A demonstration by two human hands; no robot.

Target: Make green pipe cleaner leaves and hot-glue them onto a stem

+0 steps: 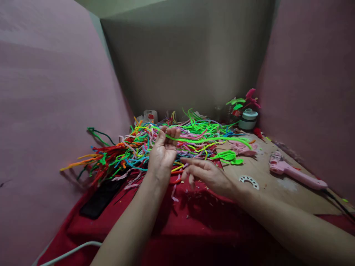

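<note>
My left hand (165, 149) is turned palm up, thumb and fingers holding a bright green pipe cleaner (205, 140). Its long free end stretches to the right above the pile and bends down at the tip. Just below and to the right, my right hand (206, 173) has its fingers apart, with nothing seen in them. Beneath and behind both hands spreads a tangled heap of pipe cleaners (135, 151) in green, orange, red, yellow, blue and pink. A folded green bundle (229, 157) lies to the right of the heap.
A pink glue gun (299, 175) with a black cord lies on a brown board (266, 199), near a white curved piece with holes (249, 181). At the back stands a pale jar (248, 120) beside pipe-cleaner flowers (251, 96). A black phone (97, 201) rests on red cloth (116, 225).
</note>
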